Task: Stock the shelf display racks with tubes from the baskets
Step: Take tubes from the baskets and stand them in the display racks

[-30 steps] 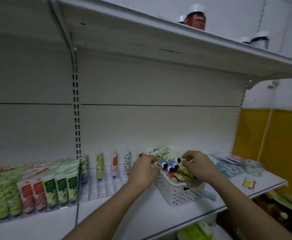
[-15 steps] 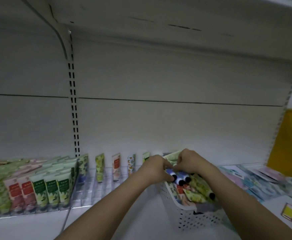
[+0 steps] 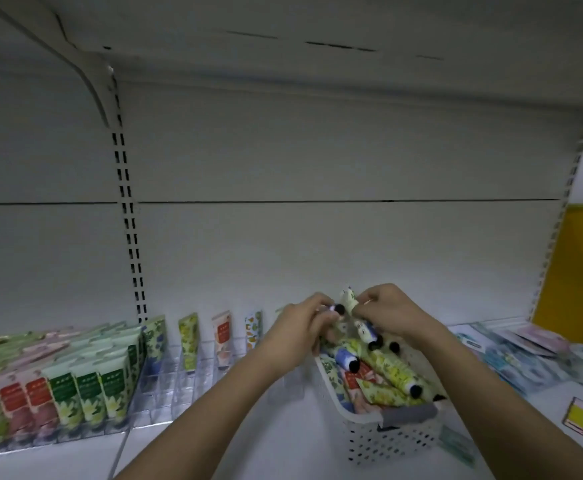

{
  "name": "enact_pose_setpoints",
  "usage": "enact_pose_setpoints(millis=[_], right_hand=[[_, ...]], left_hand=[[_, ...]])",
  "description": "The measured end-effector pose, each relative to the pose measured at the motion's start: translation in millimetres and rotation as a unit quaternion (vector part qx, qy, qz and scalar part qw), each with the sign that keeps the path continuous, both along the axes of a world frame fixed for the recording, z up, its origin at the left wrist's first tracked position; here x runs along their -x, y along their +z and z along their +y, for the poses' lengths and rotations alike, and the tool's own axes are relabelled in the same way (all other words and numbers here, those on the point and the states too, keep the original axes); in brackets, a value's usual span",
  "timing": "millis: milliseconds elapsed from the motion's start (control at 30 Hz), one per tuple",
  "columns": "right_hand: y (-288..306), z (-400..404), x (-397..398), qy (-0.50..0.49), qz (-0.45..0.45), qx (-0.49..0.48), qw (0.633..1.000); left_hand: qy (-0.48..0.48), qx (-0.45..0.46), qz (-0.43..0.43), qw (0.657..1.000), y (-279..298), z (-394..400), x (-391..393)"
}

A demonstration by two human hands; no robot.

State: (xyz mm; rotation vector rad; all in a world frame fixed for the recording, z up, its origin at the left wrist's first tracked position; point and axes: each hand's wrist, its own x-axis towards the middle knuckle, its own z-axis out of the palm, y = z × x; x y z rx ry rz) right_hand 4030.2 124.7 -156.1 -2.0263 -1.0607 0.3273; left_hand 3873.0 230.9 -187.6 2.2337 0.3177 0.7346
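White shelf (image 3: pixel 213 441), grey back panel. Both hands, left (image 3: pixel 300 336) and right (image 3: pixel 392 311), pinch tubes (image 3: pixel 348 299) above the basket (image 3: pixel 387 434); floral tubes with black caps fill it; racks (image 3: pixel 193 372) left.

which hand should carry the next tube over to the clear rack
Left, probably. The left hand already pinches a black-capped tube above the basket, and the clear rack sits on its side. The right hand holds another tube farther away.
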Motion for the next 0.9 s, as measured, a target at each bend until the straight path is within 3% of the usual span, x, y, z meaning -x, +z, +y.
enact_pose_setpoints(millis=[67, 133, 233, 400, 533, 767, 900], right_hand=[[4, -6, 1, 0.001, 0.060, -0.048, 0.997], [9, -10, 3, 0.024, 0.141, -0.087, 0.986], [15, -10, 8, 0.058, 0.236, -0.117, 0.963], [17, 8, 24, 0.114, 0.294, -0.163, 0.935], [18, 26, 40, 0.170, 0.283, -0.159, 0.931], [30, 59, 77, 0.205, 0.254, -0.178, 0.928], [38, 80, 104, 0.237, 0.219, -0.175, 0.930]], left_hand=[[-0.034, 0.174, -0.073, 0.981, 2, -3, 4], [-0.049, 0.283, -0.125, 0.949, 4, -5, 12], [-0.032, 0.357, -0.163, 0.919, 5, -2, 22], [-0.045, 0.435, -0.198, 0.877, 5, 10, 41], [-0.052, 0.455, -0.212, 0.863, 5, 25, 64], [-0.006, 0.366, -0.170, 0.915, 19, 47, 113], [0.058, 0.347, -0.171, 0.920, 32, 65, 152]])
